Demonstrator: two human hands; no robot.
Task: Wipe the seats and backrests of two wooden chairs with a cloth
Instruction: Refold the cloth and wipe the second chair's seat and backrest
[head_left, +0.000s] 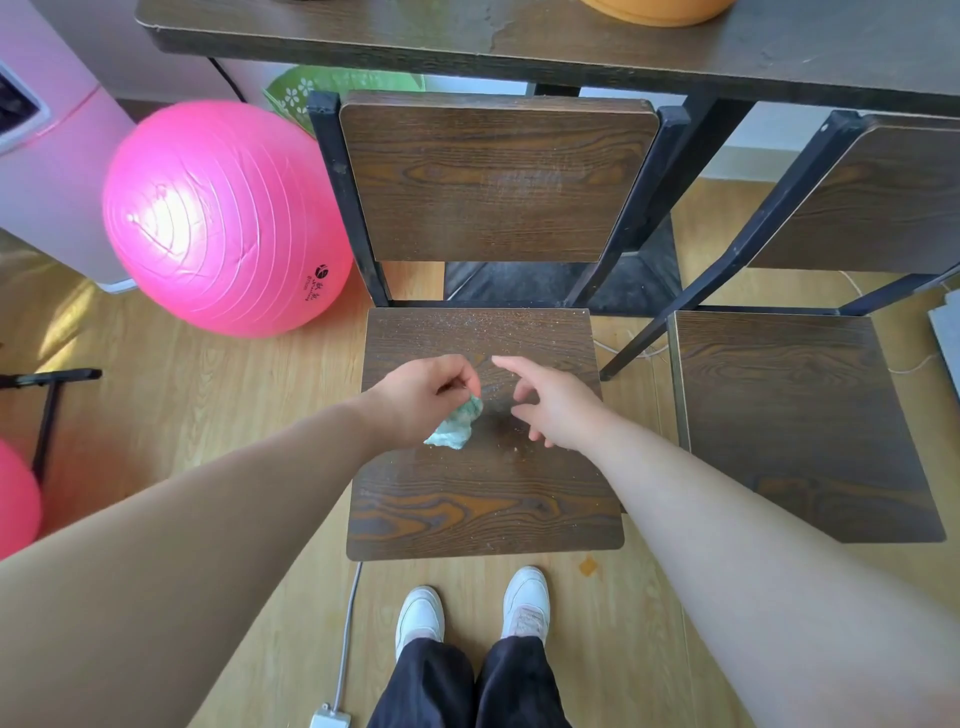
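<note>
Two dark wooden chairs with black metal frames stand side by side. The near chair's seat (483, 493) is speckled with dust, and its backrest (498, 176) rises behind it. A second chair's seat (795, 415) and backrest (878, 202) are at the right. My left hand (421, 395) pinches a crumpled pale green cloth (454, 428) just above the middle of the near seat. My right hand (556, 405) hovers beside the cloth with loosely spread fingers, holding nothing.
A dark table (519, 36) overhangs the chair backs, with an orange bowl (660, 10) on it. A big pink exercise ball (223, 218) sits left of the chair, another pink ball (15, 499) at the far left. A grey cable (345, 634) runs along the floor by my shoes.
</note>
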